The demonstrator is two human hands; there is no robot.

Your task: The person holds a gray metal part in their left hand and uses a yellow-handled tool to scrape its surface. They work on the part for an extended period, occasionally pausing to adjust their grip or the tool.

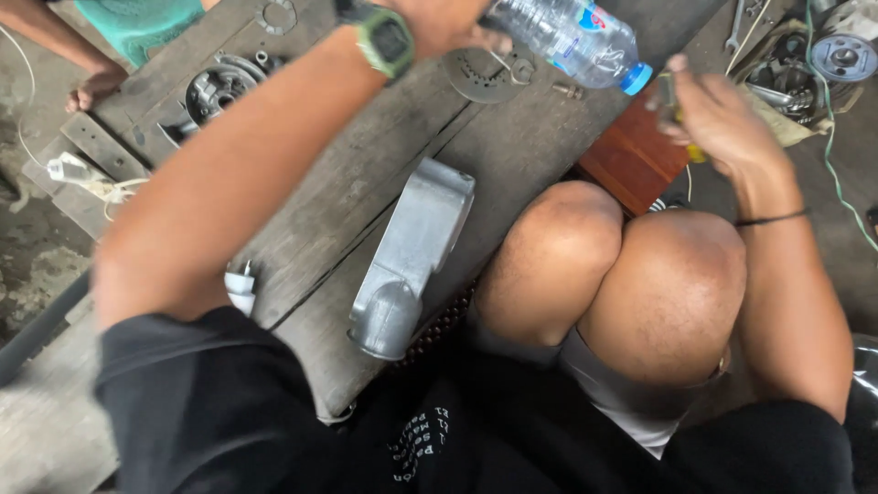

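Clear plastic bottle [572,37] in left hand [439,23] fingers; right hand [718,114] curled around a small tool [672,105].

floor [32,247]: stained grey concrete (damp-looking) | bench [320,192]: dark weathered wooden planks, cracked | light: soft daylight

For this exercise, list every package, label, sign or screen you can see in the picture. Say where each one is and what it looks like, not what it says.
Water bottle: clear plastic with a blue cap, held in the left hand at the top, above the wooden bench.
Bottle label: a band round the bottle, white with blue and red.
Wristwatch: on the left wrist, green case with a small dark rectangular screen.
No signs show.
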